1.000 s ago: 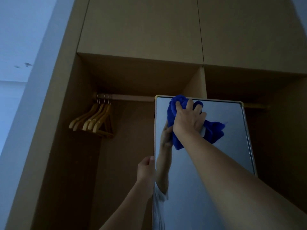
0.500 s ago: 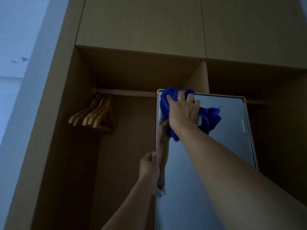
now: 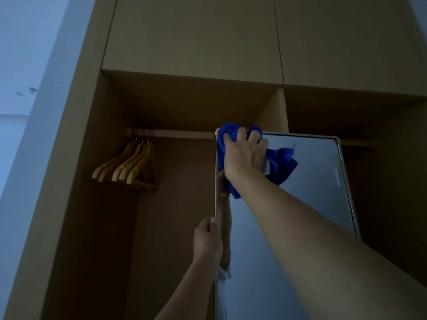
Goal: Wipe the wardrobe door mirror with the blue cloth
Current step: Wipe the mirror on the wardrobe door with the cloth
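Fingers bunch blue cloth against mirror top-left corner.

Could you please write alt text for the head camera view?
A right hand presses a bunched blue cloth against the top left corner of a wardrobe door mirror, while the left hand grips its left edge. Wooden hangers hang inside.

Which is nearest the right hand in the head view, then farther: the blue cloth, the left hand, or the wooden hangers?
1. Blue cloth: gripped in the right hand, at the mirror's top-left corner.
2. Left hand: below, holding the mirror's left edge.
3. Wooden hangers: far left, on the rail.
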Available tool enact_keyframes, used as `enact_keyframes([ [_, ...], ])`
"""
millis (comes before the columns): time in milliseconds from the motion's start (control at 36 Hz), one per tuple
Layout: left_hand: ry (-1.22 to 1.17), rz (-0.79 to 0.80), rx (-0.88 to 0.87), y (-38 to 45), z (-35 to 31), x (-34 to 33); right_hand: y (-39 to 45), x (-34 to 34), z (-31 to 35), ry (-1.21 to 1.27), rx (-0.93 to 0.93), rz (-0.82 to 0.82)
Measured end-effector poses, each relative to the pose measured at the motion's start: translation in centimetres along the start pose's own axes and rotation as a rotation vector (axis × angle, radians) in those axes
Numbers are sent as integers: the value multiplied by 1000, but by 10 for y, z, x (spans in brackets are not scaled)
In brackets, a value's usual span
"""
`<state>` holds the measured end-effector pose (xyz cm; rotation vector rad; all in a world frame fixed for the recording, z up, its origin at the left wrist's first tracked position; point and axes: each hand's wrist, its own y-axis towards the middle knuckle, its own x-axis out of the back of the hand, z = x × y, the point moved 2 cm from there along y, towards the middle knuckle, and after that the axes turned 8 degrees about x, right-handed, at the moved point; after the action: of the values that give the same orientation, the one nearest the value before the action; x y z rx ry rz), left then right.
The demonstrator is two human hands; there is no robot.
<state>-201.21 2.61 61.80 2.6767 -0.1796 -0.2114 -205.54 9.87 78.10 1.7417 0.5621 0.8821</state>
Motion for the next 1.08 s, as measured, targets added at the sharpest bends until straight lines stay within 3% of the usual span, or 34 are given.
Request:
enact_keyframes([
  [167,25,-13,0,3,1,0,-5,-9,-12,-19,78,-57],
  [389,49,-23,-27,4,1,-1,-12,-26,-60,-48,-63,-35],
  [556,14,-9,-19,3,1,-2,-8,-19,-50,-46,-110,32],
  [778,-74,-7,39,3,1,-4,-7,-12,-3,-51,94,-71],
  [1083,-1,-67,-6,9,5,-5,-4,-29,-64,-36,10,-15],
])
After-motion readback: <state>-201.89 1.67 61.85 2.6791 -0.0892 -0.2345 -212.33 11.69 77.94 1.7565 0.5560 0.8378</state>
